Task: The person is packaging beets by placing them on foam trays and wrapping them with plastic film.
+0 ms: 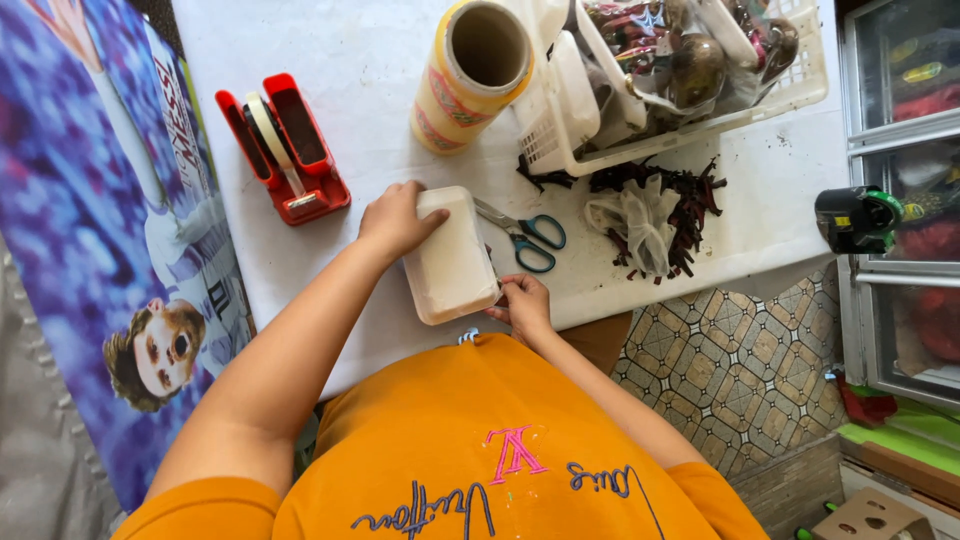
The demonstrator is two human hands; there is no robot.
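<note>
White oblong container (pixel 452 257) at frame centre on the table (pixel 380 90), long axis running top to bottom. Left hand (pixel 397 218) clasps its upper-left end; right hand (pixel 523 305) pinches the lower-right corner. Scissors (pixel 525 235) just right.

Red tape dispenser (pixel 285 148); scissors (pixel 527 236); basket (pixel 800 85)
</note>
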